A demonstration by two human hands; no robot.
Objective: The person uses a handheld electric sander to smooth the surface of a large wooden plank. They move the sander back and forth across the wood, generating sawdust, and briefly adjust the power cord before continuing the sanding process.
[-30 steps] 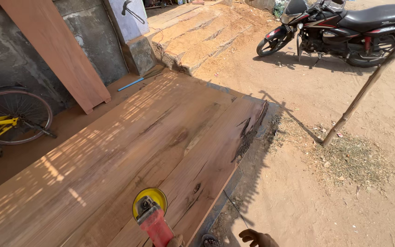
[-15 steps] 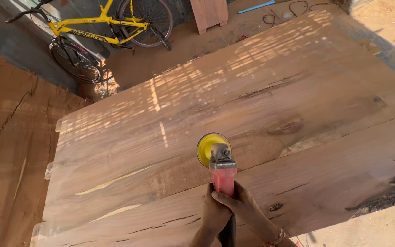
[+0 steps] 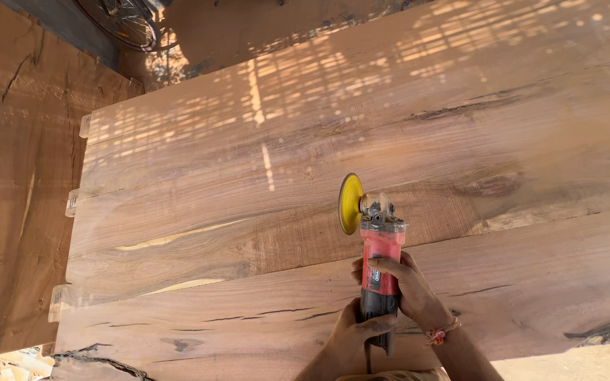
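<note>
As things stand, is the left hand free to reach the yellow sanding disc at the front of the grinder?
Probably not at once: the left hand is wrapped around the rear of the red angle grinder, behind the right hand. The yellow sanding disc is uncovered above the wooden planks, so only that grip holds it back.

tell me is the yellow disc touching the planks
Cannot tell: in the head view the yellow disc stands on edge over the planks, its contact edge unclear.

Planks (image 3: 319, 141) bare from centre to right edge and upper frame: open passage for hands there. Grinder (image 3: 379, 261) with yellow disc (image 3: 350, 204) blocks lower centre. Bicycle wheel (image 3: 118, 21) at top left, big slab (image 3: 15, 176) along left edge.
</note>
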